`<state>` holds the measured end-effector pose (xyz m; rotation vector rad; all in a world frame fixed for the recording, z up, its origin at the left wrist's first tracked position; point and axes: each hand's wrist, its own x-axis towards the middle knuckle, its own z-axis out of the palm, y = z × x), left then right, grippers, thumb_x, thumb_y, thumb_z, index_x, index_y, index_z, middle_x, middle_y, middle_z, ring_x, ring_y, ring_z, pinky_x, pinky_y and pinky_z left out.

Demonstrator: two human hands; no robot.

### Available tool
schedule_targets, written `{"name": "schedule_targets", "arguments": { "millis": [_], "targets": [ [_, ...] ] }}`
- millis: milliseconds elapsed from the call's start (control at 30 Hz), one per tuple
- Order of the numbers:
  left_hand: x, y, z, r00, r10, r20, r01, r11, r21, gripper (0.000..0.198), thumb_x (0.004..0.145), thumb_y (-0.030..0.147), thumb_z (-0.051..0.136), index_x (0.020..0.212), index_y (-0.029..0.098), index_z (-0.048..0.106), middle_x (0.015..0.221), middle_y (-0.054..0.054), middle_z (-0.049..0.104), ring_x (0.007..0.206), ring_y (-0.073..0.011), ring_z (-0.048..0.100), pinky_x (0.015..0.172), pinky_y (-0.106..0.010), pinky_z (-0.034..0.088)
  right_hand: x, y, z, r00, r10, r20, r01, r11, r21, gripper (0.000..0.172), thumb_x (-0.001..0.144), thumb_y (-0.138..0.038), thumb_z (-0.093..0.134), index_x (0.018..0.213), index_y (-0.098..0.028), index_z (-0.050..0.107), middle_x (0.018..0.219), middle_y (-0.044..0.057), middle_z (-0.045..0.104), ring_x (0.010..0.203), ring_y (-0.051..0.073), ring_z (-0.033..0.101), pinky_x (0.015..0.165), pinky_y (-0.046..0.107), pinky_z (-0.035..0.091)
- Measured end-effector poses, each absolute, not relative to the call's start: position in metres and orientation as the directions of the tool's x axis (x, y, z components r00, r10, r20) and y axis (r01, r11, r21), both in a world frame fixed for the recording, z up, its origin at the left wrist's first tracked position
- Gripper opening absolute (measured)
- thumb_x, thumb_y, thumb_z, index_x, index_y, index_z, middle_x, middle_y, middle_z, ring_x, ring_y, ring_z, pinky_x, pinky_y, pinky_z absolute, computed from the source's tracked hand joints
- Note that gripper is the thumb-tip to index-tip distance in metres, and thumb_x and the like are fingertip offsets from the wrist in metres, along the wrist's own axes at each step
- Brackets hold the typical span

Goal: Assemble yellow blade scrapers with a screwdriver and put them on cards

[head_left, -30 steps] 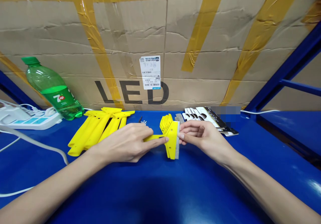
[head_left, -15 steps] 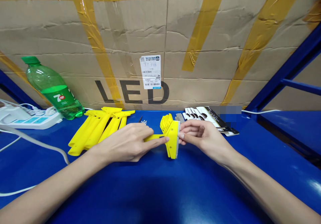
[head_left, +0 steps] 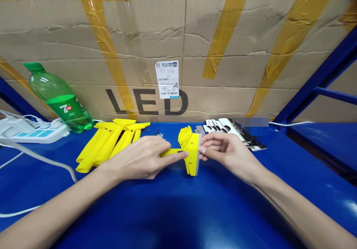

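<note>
On the blue table (head_left: 173, 212) my left hand (head_left: 139, 159) presses a yellow plastic scraper (head_left: 191, 156) down by its handle, fingers closed over it. My right hand (head_left: 225, 150) pinches a thin grey metal blade (head_left: 198, 159) that lies along the scraper's wide head. Just behind the head stands a small stack of yellow scraper heads (head_left: 184, 134). To the left lies a pile of long yellow scraper handles (head_left: 108, 143).
A large taped cardboard box marked LED (head_left: 178, 52) walls off the back. A green 7up bottle (head_left: 60, 100) and a white power strip (head_left: 30, 130) with cables sit at the left. Black-and-white packaging cards (head_left: 234, 130) lie behind my right hand. Blue rack beams rise at the right.
The grey blade has slid a little further into the scraper head, so less of it shows. Both hands stay almost where they were.
</note>
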<state>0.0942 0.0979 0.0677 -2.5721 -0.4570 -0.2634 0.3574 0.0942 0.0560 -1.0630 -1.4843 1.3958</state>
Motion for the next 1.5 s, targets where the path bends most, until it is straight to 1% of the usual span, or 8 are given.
{"name": "schedule_targets", "arguments": {
  "millis": [267,433,733,933,1100,1200,1300,1500],
  "targets": [
    [0.0934,0.0986,0.0665,0.927,0.268,0.262,0.365,-0.800,-0.476,0.048,0.095,0.013,0.050,0.142,0.023,0.051,0.072,0.001,0.053,0.062,-0.0183,0.045,0.056,-0.033,0.034,0.3577,0.0964,0.0520,-0.319,0.947,0.037,0.034,0.051,-0.998,0.031,0.066,-0.027,0.088,0.085,-0.016,0.066,0.077,0.004,0.073,0.066,0.015,0.071,0.069,0.029,0.060],
    [0.0932,0.0989,0.0676,0.930,0.267,0.251,0.358,-0.806,-0.471,0.047,0.095,0.013,0.050,0.141,0.022,0.054,0.072,0.000,0.054,0.063,-0.0190,0.046,0.056,-0.033,0.035,0.3567,0.0952,0.0523,-0.327,0.945,0.012,0.047,0.029,-0.998,0.031,0.065,-0.025,0.089,0.083,-0.017,0.065,0.076,0.003,0.073,0.065,0.015,0.071,0.069,0.029,0.061],
    [0.0945,0.0977,0.0666,0.929,0.269,0.255,0.362,-0.808,-0.465,0.046,0.097,0.012,0.047,0.141,0.022,0.056,0.073,-0.001,0.055,0.063,-0.0197,0.047,0.057,-0.033,0.035,0.3603,0.0978,0.0487,-0.327,0.944,0.037,0.031,0.050,-0.998,0.029,0.069,-0.030,0.086,0.086,-0.016,0.066,0.079,0.005,0.074,0.066,0.015,0.071,0.069,0.029,0.060],
    [0.0955,0.0978,0.0672,0.927,0.268,0.262,0.364,-0.808,-0.463,0.045,0.098,0.011,0.044,0.139,0.022,0.057,0.072,-0.001,0.054,0.063,-0.0204,0.048,0.057,-0.034,0.035,0.3573,0.0949,0.0507,-0.312,0.949,0.048,0.048,0.066,-0.997,0.028,0.068,-0.028,0.086,0.084,-0.017,0.066,0.074,0.004,0.073,0.064,0.014,0.070,0.068,0.028,0.060],
    [0.0943,0.0975,0.0660,0.928,0.280,0.245,0.365,-0.809,-0.461,0.048,0.096,0.012,0.048,0.143,0.022,0.053,0.074,-0.001,0.055,0.064,-0.0202,0.047,0.058,-0.034,0.036,0.3575,0.0962,0.0494,-0.314,0.948,0.047,0.029,0.059,-0.998,0.028,0.070,-0.032,0.086,0.084,-0.016,0.067,0.076,0.005,0.074,0.064,0.015,0.071,0.067,0.028,0.060],
    [0.0936,0.0975,0.0649,0.924,0.306,0.231,0.380,-0.812,-0.444,0.051,0.095,0.011,0.051,0.145,0.020,0.049,0.076,-0.001,0.055,0.066,-0.0201,0.047,0.059,-0.034,0.036,0.3581,0.0965,0.0476,-0.318,0.947,0.053,0.018,0.062,-0.998,0.031,0.068,-0.033,0.088,0.085,-0.016,0.068,0.075,0.004,0.074,0.064,0.015,0.071,0.067,0.028,0.061],
    [0.0931,0.0979,0.0640,0.923,0.312,0.225,0.381,-0.819,-0.429,0.050,0.094,0.011,0.052,0.144,0.017,0.051,0.076,-0.001,0.055,0.066,-0.0199,0.046,0.060,-0.034,0.036,0.3578,0.0961,0.0456,-0.303,0.952,0.044,-0.002,0.045,-0.999,0.035,0.065,-0.036,0.090,0.085,-0.015,0.070,0.074,0.004,0.075,0.065,0.015,0.072,0.066,0.027,0.061],
    [0.0929,0.0968,0.0659,0.926,0.297,0.234,0.373,-0.817,-0.441,0.048,0.095,0.012,0.052,0.143,0.020,0.052,0.075,-0.001,0.054,0.064,-0.0186,0.043,0.058,-0.033,0.032,0.3564,0.0965,0.0468,-0.272,0.962,0.017,-0.035,0.007,-0.999,0.038,0.061,-0.036,0.093,0.084,-0.015,0.072,0.075,0.005,0.076,0.064,0.016,0.073,0.067,0.028,0.062]
  ]
}}
